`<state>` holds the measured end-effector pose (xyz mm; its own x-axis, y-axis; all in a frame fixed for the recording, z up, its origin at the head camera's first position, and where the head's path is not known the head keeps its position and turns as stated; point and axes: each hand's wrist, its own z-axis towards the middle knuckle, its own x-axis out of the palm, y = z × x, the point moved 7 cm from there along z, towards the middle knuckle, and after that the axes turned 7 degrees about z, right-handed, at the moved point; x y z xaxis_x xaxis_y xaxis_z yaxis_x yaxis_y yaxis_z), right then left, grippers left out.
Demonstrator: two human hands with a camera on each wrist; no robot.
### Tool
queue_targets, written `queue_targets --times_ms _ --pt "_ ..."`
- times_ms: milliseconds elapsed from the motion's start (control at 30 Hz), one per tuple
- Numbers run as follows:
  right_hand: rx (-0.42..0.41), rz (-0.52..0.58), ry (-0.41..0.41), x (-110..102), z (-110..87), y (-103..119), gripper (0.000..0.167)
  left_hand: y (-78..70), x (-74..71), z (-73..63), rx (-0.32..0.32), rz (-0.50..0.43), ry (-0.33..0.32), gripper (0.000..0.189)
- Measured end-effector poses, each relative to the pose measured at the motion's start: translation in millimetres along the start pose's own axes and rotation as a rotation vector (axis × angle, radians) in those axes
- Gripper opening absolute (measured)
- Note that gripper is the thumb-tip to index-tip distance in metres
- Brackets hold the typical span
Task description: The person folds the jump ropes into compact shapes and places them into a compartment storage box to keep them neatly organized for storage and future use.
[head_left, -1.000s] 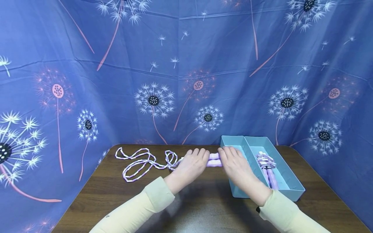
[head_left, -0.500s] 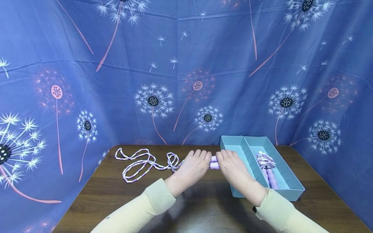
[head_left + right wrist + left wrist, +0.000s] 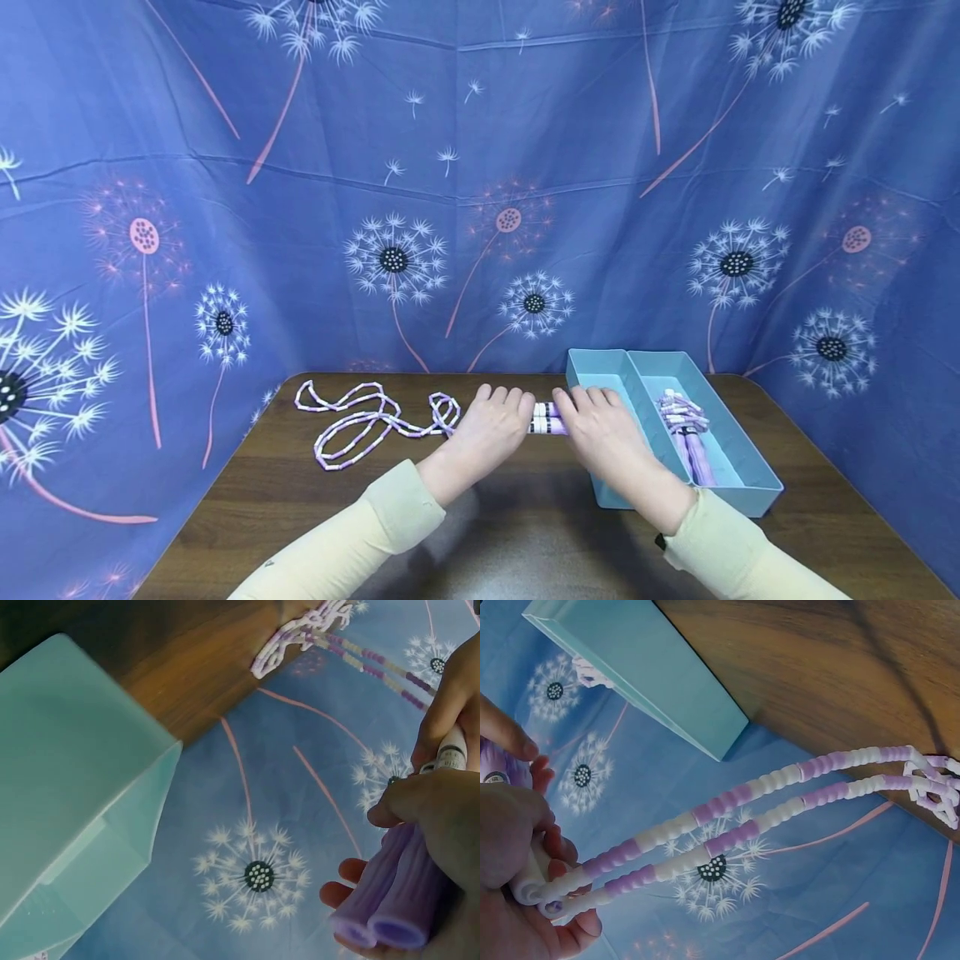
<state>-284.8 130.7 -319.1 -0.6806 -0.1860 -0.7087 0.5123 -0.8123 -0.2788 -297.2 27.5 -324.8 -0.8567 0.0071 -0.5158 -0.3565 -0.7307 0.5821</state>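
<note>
A beaded jump rope [image 3: 367, 417] in purple and white lies in loose loops on the table's left side. Its two purple handles [image 3: 550, 425] are side by side in front of me. My left hand [image 3: 491, 427] grips their white end, where two beaded strands come out in the left wrist view. My right hand [image 3: 607, 433] holds the purple grips, whose hollow ends point out past the palm in the right wrist view. White and black bands show in the gap between the hands. In the left wrist view the strands [image 3: 727, 802] hang away toward the table.
A pale blue two-compartment bin [image 3: 742, 502] stands at the right, partly behind my right hand. Its right compartment holds a second, bundled jump rope [image 3: 686, 425]. A blue dandelion-print cloth [image 3: 480, 167] hangs behind the brown table [image 3: 262, 508].
The strip of handle between my hands has changed from plain purple to white and black bands. My hands have shifted slightly left. The loops on the table stay put.
</note>
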Motion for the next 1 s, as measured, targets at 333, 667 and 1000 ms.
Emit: queue_targets --times_ms 333,667,1000 --pt "0.003 0.029 -0.020 1.2 2.1 5.7 0.027 -3.3 -2.8 1.2 -0.009 0.017 -0.024 0.022" --pt "0.025 0.001 -0.055 0.9 0.9 3.1 0.018 -3.7 -1.9 1.8 -0.016 -0.002 -0.044 0.021" --pt "0.038 0.021 -0.042 0.1 4.9 -0.2 0.029 -2.6 -3.3 2.8 -0.027 0.002 -0.032 0.023"
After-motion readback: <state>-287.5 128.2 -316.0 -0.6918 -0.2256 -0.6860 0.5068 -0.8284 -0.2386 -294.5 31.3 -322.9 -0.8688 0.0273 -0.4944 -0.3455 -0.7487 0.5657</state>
